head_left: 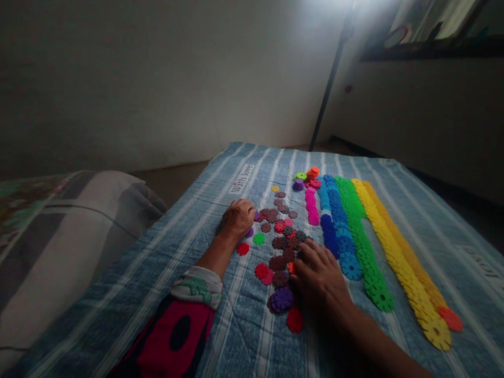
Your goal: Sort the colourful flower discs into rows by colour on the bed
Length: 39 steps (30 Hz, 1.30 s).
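A loose spread of notched plastic flower discs, mostly brown (279, 242), lies between my hands. My left hand (237, 217) is closed at the spread's left edge, close to a purple disc (257, 216); whatever its fingers hold is hidden. My right hand (319, 274) rests over the right side of the spread, its fingers curled down and pressed together. An orange disc (291, 267) shows at its fingertips, but I cannot make out what it grips. Nearer to me are a purple disc stack (282, 298) and a red disc (295, 320). A green disc (259, 239) lies by my left wrist.
Overlapping disc rows run lengthwise on the right: pink (312, 207), blue (343, 231), green (364, 257) and yellow (401, 262). An orange-red disc (450, 318) lies at their near end. Beneath is a striped blue cloth (157, 294). A dark pole (328, 89) stands behind.
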Motion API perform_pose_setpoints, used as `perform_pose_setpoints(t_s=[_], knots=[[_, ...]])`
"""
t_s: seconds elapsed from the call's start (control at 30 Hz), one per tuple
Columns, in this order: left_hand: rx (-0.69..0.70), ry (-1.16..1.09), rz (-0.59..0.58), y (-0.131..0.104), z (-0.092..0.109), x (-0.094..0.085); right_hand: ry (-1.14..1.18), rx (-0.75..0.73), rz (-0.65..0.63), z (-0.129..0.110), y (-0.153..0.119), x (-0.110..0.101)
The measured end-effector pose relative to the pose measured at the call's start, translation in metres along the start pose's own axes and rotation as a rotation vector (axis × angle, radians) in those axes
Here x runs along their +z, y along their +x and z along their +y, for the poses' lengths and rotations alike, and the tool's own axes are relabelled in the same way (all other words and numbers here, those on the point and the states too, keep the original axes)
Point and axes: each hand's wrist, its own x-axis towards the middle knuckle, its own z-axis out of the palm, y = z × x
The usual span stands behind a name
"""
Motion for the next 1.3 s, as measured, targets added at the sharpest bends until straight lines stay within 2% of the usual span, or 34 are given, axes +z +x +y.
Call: perform_pose_setpoints(t_s=[0.2,0.43,0.67,0.87,0.97,1.1,1.2,1.3], knots=[[0.042,0.047,0.006,0.001,-0.004,0.0,-0.012,-0.037,0.085,0.003,0.001,0.011],[0.072,0.066,0.028,0.001,-0.007,0.001,0.047,-0.114,0.144,0.006,-0.001,0.012],[0.061,0.046,0.049,0.002,-0.009,0.003,0.163,-0.109,0.208,0.007,0.007,0.001],[0.06,0.031,0.051,0.001,-0.01,0.003,0.283,0.011,0.211,0.009,0.012,-0.018],[0.063,0.024,0.054,0.001,-0.01,0.002,0.432,0.167,0.105,0.033,0.033,-0.039],[0.071,0.025,0.055,0.0,-0.01,0.001,0.511,0.387,0.062,0.093,0.096,-0.056],[0.08,0.019,0.068,-0.001,-0.012,0.0,0.584,0.699,0.007,0.139,0.148,-0.051],[0.102,0.004,0.082,-0.001,-0.014,0.0,0.575,0.797,0.046,0.173,0.186,-0.032]])
